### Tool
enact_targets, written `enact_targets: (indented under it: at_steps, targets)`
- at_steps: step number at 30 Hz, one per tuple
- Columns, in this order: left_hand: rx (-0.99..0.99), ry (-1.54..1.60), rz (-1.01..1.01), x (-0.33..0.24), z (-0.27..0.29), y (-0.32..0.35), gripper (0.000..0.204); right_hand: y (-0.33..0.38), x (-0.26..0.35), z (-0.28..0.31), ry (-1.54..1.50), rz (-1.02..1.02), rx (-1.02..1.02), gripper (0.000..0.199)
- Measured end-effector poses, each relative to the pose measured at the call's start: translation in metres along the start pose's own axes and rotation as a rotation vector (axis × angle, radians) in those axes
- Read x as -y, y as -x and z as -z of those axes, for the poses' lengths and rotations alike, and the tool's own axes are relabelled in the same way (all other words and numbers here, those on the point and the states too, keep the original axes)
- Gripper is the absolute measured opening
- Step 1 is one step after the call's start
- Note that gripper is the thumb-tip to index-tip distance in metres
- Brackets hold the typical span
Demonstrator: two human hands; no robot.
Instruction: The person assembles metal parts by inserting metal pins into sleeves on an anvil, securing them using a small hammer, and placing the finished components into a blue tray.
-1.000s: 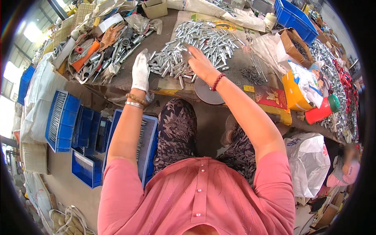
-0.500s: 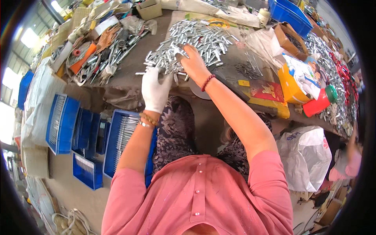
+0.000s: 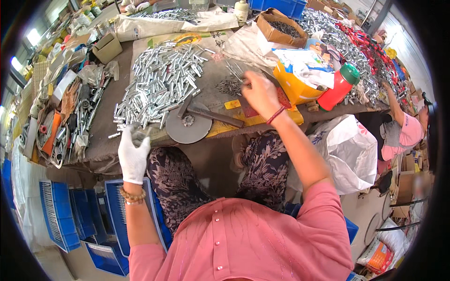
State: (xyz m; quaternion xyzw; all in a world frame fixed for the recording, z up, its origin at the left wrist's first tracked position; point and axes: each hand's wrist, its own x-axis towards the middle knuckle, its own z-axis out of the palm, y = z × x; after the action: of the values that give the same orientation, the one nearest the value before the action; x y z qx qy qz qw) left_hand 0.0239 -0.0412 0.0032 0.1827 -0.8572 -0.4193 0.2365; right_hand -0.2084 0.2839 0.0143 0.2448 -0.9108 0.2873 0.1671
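My left hand (image 3: 133,157), in a white glove, is at the near left edge of a heap of short silver metal tubes (image 3: 161,82). Its fingers are curled in, and what they hold does not show clearly. My bare right hand (image 3: 263,96) is above the bench beside a small pile of dark pins (image 3: 229,86) and a few thin metal rods (image 3: 234,70). Its fingertips are drawn together and slightly blurred, so anything between them is too small to make out. A hammer (image 3: 213,116) rests partly on a round grey metal disc (image 3: 187,129) between my hands.
Tools and scraps (image 3: 70,112) crowd the bench's left side. On the right stand a yellow box (image 3: 293,84), a red bottle with a green cap (image 3: 337,86) and a carton of dark pieces (image 3: 281,30). Blue bins (image 3: 61,215) are at lower left. Another person (image 3: 405,129) works far right.
My right hand has left the tube heap and moved right to the dark pins. My left hand stays at the heap's near edge. The view has turned, uncovering the hammer and disc.
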Motion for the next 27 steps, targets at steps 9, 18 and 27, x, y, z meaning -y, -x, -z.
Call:
enact_targets:
  at_steps: [9,18,27]
  targets:
    - [0.208,-0.059,-0.308,-0.036,-0.032,0.006,0.026,-0.037,-0.020,-0.002,0.332,-0.045,0.272,0.037]
    - [0.170,-0.188,-0.414,-0.042,-0.036,0.000,0.018,-0.014,-0.033,0.019,0.434,0.059,0.226,0.023]
    - [0.143,-0.119,-0.387,-0.036,-0.038,0.006,0.017,-0.006,0.032,0.039,0.269,-0.069,0.218,0.025]
